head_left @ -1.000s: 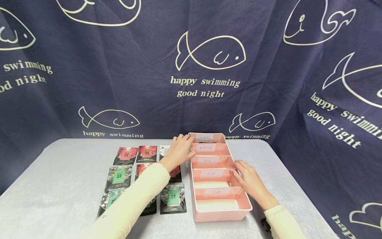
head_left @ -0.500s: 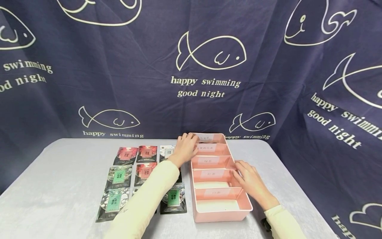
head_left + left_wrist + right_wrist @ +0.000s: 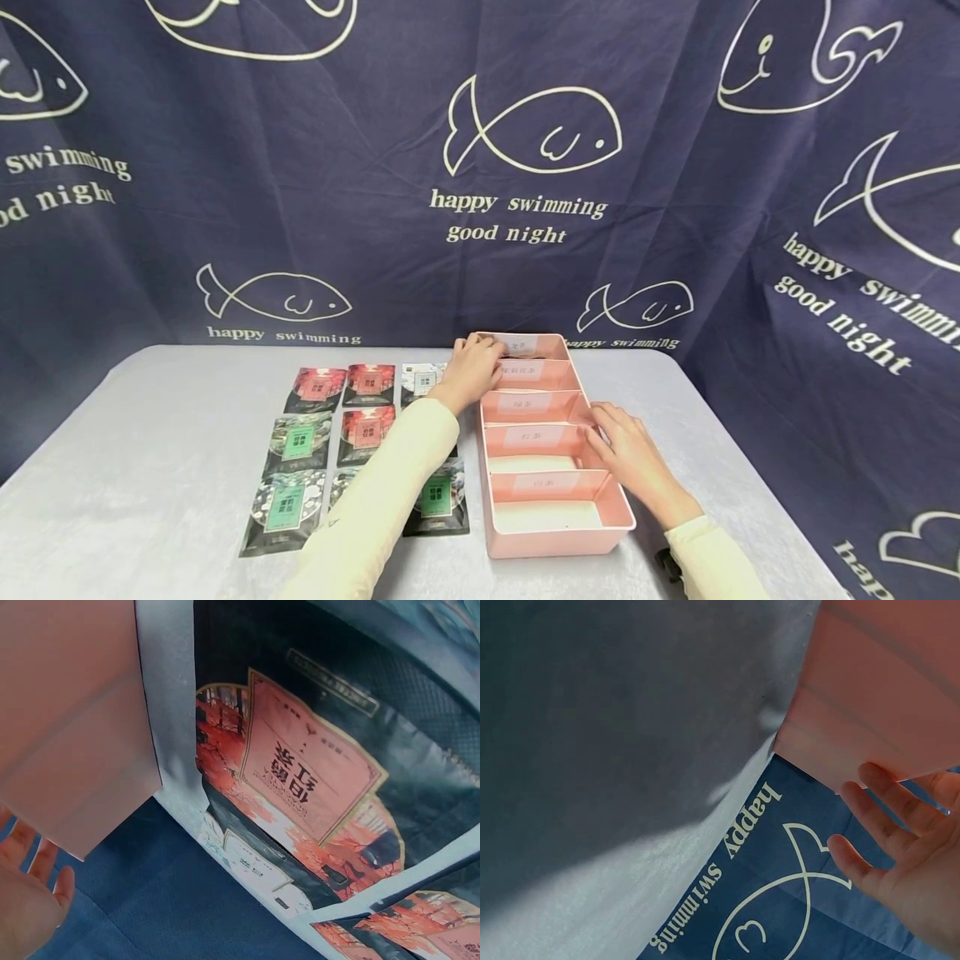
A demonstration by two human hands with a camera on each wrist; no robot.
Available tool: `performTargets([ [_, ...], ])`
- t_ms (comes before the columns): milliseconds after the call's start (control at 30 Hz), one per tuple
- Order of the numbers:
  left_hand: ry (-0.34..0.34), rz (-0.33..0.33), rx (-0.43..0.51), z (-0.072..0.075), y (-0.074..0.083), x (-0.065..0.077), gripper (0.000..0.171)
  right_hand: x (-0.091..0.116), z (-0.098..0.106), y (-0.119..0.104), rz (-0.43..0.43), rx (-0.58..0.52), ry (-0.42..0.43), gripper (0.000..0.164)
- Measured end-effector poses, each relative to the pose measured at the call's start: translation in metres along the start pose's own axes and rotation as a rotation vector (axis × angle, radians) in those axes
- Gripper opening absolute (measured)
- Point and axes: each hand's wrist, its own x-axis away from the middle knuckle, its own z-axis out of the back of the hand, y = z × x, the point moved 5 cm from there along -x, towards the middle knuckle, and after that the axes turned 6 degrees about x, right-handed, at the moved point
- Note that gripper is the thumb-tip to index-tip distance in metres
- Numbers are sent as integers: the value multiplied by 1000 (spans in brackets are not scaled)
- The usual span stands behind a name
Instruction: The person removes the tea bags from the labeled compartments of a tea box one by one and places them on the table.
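Note:
A pink plastic box (image 3: 551, 546) with dividers and white paper labels stands lengthwise on the table. At its far left corner, my left hand (image 3: 474, 367) reaches over the rim with bent fingers. In the left wrist view my left hand (image 3: 30, 900) lies by the upper edge of the box's outer wall; I cannot tell what its hidden fingertips hold. Something dark lies low in the rearmost compartment. My right hand (image 3: 626, 450) rests on the right rim, its loose, spread fingers (image 3: 900, 799) touching the outer wall in the right wrist view.
Several flat black packets lie left of the box, with red panels (image 3: 370, 385), green panels (image 3: 297, 442) or a pale panel (image 3: 422, 382). My left sleeve covers some of them. A blue curtain (image 3: 390, 208) with fish drawings hangs behind the grey-white table (image 3: 172, 467).
My left hand has shifted slightly right, further over the rear compartments, and its sleeve uncovers more of the green packet at the front left. My right hand and the box stay put.

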Motion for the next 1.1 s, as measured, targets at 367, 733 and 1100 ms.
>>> performTargets([
  [367,-1,1,28,-1,0,-1,23,0,1,-1,13,3,17,25],
  [733,95,15,36,1,-1,-1,12,0,1,-2,14,1,21,24],
  [1100,199,24,23,6,-3,0,5,1,1,-2,17,2,26,23],
])
